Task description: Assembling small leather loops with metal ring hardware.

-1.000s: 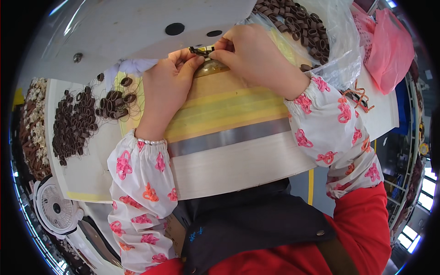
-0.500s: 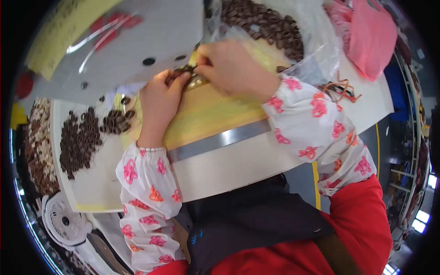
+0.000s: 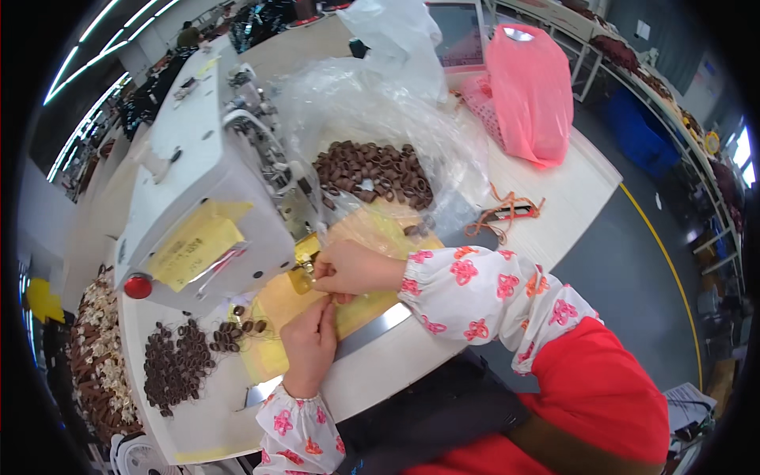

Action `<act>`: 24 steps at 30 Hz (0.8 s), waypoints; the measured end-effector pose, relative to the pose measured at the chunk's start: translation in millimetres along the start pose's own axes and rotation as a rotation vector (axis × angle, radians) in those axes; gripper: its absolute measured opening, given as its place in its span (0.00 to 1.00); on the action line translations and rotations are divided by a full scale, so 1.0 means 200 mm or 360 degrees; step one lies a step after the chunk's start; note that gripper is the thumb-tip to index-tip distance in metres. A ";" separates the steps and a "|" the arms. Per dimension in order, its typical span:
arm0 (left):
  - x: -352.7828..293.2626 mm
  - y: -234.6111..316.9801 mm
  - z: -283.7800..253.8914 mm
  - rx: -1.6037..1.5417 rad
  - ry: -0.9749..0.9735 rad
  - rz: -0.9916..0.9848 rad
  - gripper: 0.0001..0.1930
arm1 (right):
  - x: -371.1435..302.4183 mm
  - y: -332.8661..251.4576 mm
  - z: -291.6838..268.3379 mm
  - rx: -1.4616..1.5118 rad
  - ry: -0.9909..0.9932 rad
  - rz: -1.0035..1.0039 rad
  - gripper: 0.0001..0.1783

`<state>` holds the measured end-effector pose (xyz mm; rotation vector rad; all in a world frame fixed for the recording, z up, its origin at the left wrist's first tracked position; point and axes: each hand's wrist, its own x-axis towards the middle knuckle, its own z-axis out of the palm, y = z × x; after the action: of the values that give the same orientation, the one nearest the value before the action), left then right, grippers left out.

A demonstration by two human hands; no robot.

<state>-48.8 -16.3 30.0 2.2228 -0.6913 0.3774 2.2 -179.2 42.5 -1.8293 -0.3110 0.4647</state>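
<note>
A sewing machine (image 3: 198, 198) with a pale housing stands on the worktable. Close in front of its brassy presser foot area (image 3: 305, 265), my right hand (image 3: 356, 267) is closed in a pinch; what its fingertips hold is hidden. Nearer to me, my left hand (image 3: 309, 348) rests by the yellow-covered work surface (image 3: 273, 313), thumb and forefinger pressed together. Anything between them is too small to make out. Left of that hand lie a small cluster of brown loops (image 3: 229, 334) and a larger pile of brown loops (image 3: 176, 366) with loose threads.
Brown rings (image 3: 376, 172) fill an opened clear plastic bag (image 3: 317, 99) behind my hands. To its right are a pink plastic bag (image 3: 530, 95) and orange cords (image 3: 507, 214) with a red-handled tool. A metal strip (image 3: 380, 324) edges the work surface; a fan (image 3: 142, 455) sits lower left.
My view has lifted, bringing more of the machine into sight. My hands were close together at a small dark piece; now the left sits lower, apart from the right.
</note>
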 end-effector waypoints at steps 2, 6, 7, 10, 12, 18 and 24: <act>0.02 0.01 -0.03 -0.0080 -0.0042 0.0003 0.05 | -0.02 0.02 0.01 0.0170 0.0101 -0.0061 0.08; 0.12 -0.03 -0.10 -0.0131 0.0117 0.0001 0.04 | -0.14 0.00 0.08 -0.0340 0.0256 -0.0560 0.06; 0.15 -0.04 -0.12 -0.0233 0.0188 0.0007 0.05 | -0.17 -0.04 0.11 -0.0347 0.0133 -0.0651 0.06; 0.15 -0.11 -0.09 -0.0383 -0.0244 -0.0008 0.07 | -0.26 -0.07 0.14 -0.0409 -0.0090 -0.0750 0.07; 0.12 -0.18 -0.09 -0.0210 -0.0275 -0.0144 0.08 | -0.20 -0.07 0.06 -0.0400 -0.0141 -0.0740 0.08; 0.12 -0.13 -0.12 -0.0260 -0.0232 -0.0542 0.06 | 0.04 -0.03 -0.05 0.0055 -0.0213 -0.0015 0.09; 0.13 -0.18 -0.11 -0.0215 -0.0184 -0.0486 0.09 | 0.08 -0.06 -0.02 -0.0032 -0.0119 -0.0022 0.08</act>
<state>-7.8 11.2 34.2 2.1885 -0.4130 0.0483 17.6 -172.5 52.2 -1.8312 -0.3804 0.5225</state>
